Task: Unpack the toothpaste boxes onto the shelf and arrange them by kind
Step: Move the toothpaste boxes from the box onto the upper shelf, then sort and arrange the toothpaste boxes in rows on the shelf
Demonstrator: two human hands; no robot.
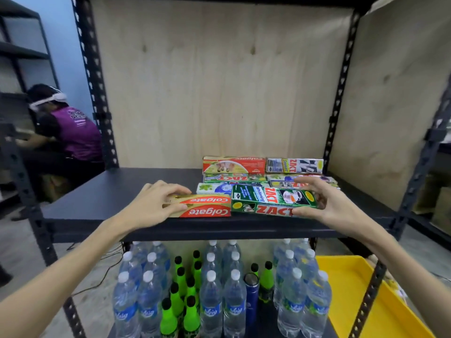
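Observation:
On the dark shelf (102,206) lie several toothpaste boxes. My left hand (156,203) holds the left end of a red and gold Colgate box (207,207) lying at the shelf's front. My right hand (324,203) grips the right end of a green Zact box (271,197), thumb under its front edge and fingers over the top. Behind them lie a white and blue box (214,188), a red Colgate box (234,165), a silver Zact box (294,165), and more Zact boxes (231,178) between.
Plywood panels (219,81) close the shelf's back and right side. Below stand several water bottles (212,303), green bottles (180,298) and a blue flask (251,298). A yellow bin (353,296) sits at lower right. A person in a purple vest (73,132) crouches at the left.

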